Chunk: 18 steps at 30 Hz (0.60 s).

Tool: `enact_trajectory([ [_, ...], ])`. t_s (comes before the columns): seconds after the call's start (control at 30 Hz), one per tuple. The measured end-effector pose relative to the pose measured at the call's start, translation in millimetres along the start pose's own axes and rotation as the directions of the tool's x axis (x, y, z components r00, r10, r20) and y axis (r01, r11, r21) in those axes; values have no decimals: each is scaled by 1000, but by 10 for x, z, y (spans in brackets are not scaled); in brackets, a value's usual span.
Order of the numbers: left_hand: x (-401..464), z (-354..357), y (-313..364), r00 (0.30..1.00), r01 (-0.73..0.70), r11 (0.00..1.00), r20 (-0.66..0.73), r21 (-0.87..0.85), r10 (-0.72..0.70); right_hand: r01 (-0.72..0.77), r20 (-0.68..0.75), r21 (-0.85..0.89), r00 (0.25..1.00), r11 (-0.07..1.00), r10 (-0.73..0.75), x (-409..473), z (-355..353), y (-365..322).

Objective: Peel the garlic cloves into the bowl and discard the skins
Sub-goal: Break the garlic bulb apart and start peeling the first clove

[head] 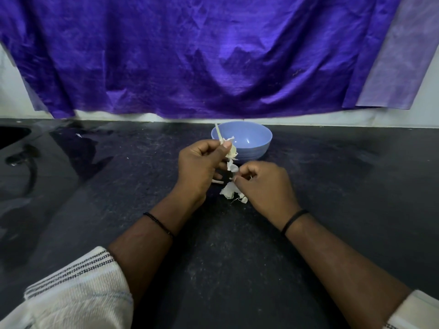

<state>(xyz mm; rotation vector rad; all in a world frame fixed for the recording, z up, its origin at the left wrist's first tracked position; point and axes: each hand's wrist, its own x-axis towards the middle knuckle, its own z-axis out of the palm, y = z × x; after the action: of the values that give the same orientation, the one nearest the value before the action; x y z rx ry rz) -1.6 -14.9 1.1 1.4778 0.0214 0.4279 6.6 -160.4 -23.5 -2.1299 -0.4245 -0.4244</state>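
Nearest, the right hand pinches a strip of skin just above the pile of skins on the counter. The left hand holds the garlic clove clamped between thumb and fingers, in front of the bowl. A slow downward pull should strip it clean. The counter leaves free room on both sides; the cloth hangs behind.

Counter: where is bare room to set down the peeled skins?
Bare counter lies right of the bowl and near the forearms. Crowded between left hand and right hand, where the skin pile lies.
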Motion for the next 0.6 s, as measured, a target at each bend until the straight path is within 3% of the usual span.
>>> enact_trajectory([
  [0.2,-25,6,-12,998,19,999,51,39,-21,-71,-73,342,992,937,102,26,-50,-93],
  [0.6,-48,17,-1,993,60,998,102,23,-62,-101,-61,411,989,906,138,41,-67,-92],
])
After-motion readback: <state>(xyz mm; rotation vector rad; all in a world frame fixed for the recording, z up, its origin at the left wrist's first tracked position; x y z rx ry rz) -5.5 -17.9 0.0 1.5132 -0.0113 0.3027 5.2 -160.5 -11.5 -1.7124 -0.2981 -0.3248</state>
